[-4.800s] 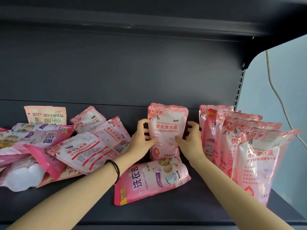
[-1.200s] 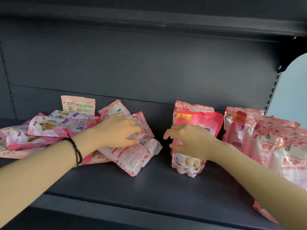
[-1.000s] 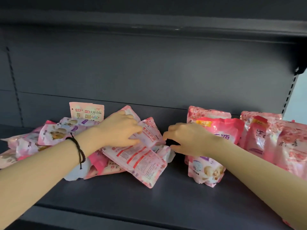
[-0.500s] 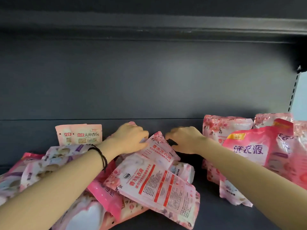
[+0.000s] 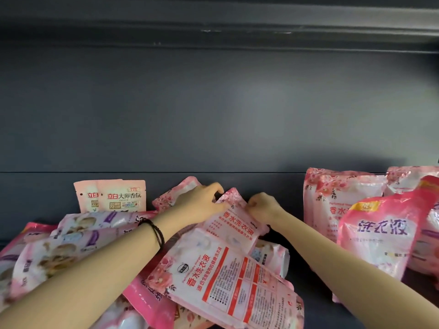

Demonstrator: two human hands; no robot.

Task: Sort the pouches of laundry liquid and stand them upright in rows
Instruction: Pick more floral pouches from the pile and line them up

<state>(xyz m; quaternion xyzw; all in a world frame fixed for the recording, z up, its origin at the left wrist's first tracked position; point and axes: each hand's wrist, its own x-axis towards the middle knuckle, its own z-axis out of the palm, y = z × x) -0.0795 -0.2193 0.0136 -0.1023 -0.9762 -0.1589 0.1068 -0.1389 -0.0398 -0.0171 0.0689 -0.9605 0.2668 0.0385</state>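
Both hands reach to the back of the dark shelf (image 5: pixel 306 271); the left hand (image 5: pixel 202 200) curls its fingers over the top corner of a pink flowered pouch (image 5: pixel 237 227), and the right hand (image 5: pixel 263 206) pinches the same pouch at its upper right edge; the pouch lies tilted on a heap of pouches (image 5: pixel 71 252) at the left; standing pouches (image 5: pixel 332 203) line up at the right; two small sachets (image 5: pixel 111 195) lean on the back wall; a black band (image 5: pixel 155 231) circles the left wrist.

Vantage: head-worn, before the shelf (image 5: pixel 316 309)
Facing: forward at its back panel (image 5: pixel 213 115)
Nearness: close above the pouches (image 5: pixel 228 281)
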